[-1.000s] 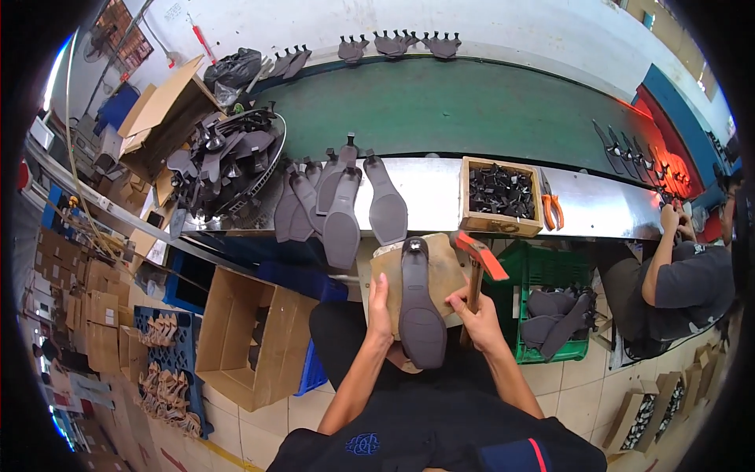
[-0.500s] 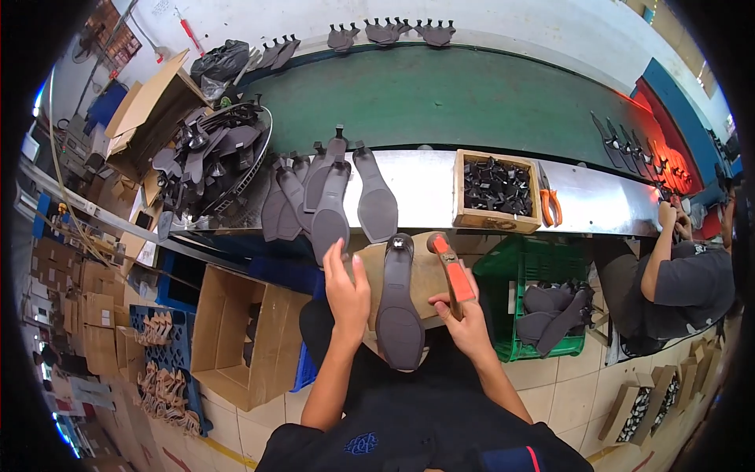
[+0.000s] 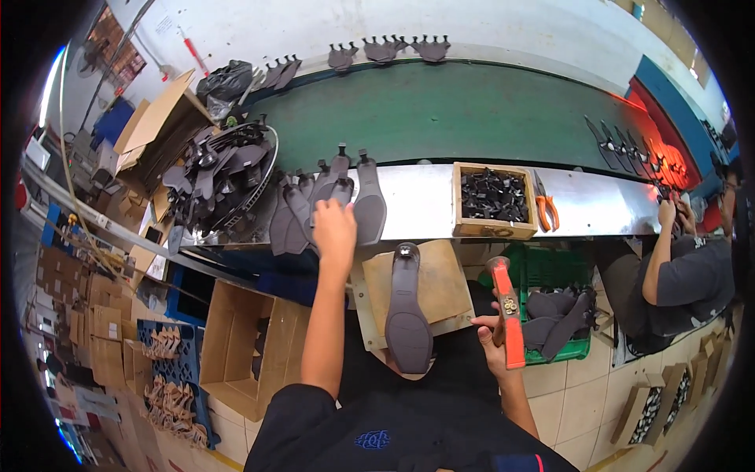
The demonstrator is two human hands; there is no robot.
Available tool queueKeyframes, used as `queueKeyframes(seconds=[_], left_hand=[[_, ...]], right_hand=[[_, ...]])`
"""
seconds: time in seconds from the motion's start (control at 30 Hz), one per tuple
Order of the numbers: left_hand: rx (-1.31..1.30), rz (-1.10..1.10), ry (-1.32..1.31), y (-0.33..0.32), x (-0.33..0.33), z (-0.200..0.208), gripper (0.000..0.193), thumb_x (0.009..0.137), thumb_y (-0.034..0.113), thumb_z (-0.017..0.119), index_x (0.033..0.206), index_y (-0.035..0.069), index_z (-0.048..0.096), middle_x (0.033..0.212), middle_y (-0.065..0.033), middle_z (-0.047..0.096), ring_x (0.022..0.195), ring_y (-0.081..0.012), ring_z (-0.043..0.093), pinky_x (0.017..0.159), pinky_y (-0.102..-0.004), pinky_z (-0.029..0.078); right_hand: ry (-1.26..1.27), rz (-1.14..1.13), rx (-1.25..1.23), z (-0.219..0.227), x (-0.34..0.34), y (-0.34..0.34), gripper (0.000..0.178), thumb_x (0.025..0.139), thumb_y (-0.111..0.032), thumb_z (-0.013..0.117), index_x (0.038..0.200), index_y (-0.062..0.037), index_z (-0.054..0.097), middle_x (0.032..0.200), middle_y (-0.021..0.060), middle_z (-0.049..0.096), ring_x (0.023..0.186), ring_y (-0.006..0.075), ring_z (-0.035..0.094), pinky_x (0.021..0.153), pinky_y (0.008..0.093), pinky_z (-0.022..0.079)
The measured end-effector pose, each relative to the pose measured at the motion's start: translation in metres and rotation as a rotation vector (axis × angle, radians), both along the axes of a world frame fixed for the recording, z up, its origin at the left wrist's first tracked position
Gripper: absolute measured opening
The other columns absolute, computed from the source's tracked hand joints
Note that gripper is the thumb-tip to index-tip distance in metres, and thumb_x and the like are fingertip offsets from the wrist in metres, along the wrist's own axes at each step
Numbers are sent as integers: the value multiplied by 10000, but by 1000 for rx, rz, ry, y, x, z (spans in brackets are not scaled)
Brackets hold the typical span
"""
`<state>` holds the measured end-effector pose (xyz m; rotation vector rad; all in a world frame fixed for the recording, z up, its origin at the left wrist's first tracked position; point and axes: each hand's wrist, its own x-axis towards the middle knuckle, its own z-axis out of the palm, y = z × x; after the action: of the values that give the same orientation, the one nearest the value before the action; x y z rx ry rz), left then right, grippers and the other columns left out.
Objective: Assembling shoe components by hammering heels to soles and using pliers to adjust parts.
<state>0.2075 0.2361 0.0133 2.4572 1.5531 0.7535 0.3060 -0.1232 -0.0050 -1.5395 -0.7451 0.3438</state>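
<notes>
My left hand (image 3: 336,230) reaches up to the group of dark grey shoe soles (image 3: 370,206) at the bench edge. Its fingers are curled over the narrow part of one sole, largely covering it. In front of me, another shoe sole with a black heel (image 3: 409,318) lies bottom up on a tan pad (image 3: 448,287), the heel pointing away from me. Nothing touches that sole. To the right of the pad, my right hand (image 3: 497,350) is closed on a hammer (image 3: 510,311) with orange-red sides and a metal middle.
A wooden box of small black parts (image 3: 494,197) and orange-handled pliers (image 3: 546,206) rest on the metal bench edge. Behind runs a green belt (image 3: 440,118). Heaped soles (image 3: 216,173) stand left, a cardboard box (image 3: 236,346) below. A green crate (image 3: 543,267) is right, near a co-worker (image 3: 676,275).
My left hand has moved from beside the padded sole up to the soles on the bench. My right hand has carried the hammer rightward, off the pad. The view has shifted slightly.
</notes>
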Motion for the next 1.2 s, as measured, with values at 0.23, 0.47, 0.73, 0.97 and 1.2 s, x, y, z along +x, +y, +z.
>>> queueKeyframes(seconds=[0.23, 0.47, 0.73, 0.97, 1.2], left_hand=[[-73, 44, 16, 3, -39, -50, 688, 1008, 356, 506, 1521, -31, 261, 1621, -297, 109, 1511, -468, 41, 1179, -643, 60], [149, -536, -244, -47, 56, 41, 384, 942, 129, 599, 1305, 7, 572, 1399, -231, 515, 1320, -412, 464, 1073, -482, 391], [169, -1053, 2, -88, 204, 44, 134, 821, 42, 681, 954, 38, 661, 1001, -140, 616, 1010, -327, 616, 843, -435, 532], [117, -1056, 40, -85, 215, 37, 383, 769, -31, 714, 1133, 41, 619, 1077, -143, 612, 1013, -316, 626, 864, -390, 520], [-880, -802, -654, -90, 170, 67, 588, 776, -78, 747, 1318, 12, 536, 1138, -109, 627, 939, -148, 642, 823, -266, 554]], right_hand=[[370, -10, 365, 28, -12, -5, 325, 1005, -130, 544, 1285, 30, 498, 599, -25, 360, 400, 48, 294, 370, 214, 277], [251, -133, 335, 13, 18, -39, 147, 1000, -116, 545, 995, 29, 563, 559, -31, 366, 391, 51, 295, 381, 226, 285], [355, -184, 220, 14, 37, -61, 187, 985, -133, 589, 839, -17, 570, 518, -47, 440, 405, 40, 395, 407, 218, 312], [406, -129, 160, 2, 69, -75, 161, 975, -129, 600, 844, -36, 597, 531, -50, 453, 422, 36, 398, 416, 223, 310], [193, -97, 184, 9, 93, -53, 175, 991, -138, 590, 931, 23, 623, 517, -35, 456, 397, 35, 394, 391, 218, 306]])
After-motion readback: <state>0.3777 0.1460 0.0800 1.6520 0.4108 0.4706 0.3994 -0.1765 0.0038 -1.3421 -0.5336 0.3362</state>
